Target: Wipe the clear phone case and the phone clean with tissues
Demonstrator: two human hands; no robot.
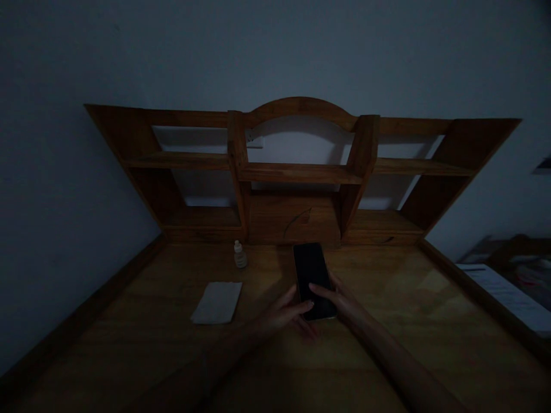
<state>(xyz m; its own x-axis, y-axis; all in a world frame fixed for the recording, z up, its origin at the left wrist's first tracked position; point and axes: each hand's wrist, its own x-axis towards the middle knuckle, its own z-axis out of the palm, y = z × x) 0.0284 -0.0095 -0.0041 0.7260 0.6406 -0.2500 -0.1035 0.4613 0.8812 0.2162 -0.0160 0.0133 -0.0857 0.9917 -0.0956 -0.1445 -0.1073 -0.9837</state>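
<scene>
A black phone (pixel 310 272) with a dark screen lies near the middle of the wooden desk (pixel 387 344), its near end between my two hands. My left hand (pixel 288 314) grips its near left corner, thumb on the screen edge. My right hand (pixel 340 299) holds the near right edge, fingers curled over the glass. A folded pale cloth (pixel 217 302) lies flat to the left of my left hand. A small white bottle (pixel 240 254) stands upright behind the cloth, close to the shelf base.
A wooden shelf unit (pixel 301 172) with empty open compartments stands at the back of the desk against a pale wall. A raised wooden rim runs along both desk sides. At the right, beyond the desk, lie papers (pixel 508 292) and dim objects. The room is dark.
</scene>
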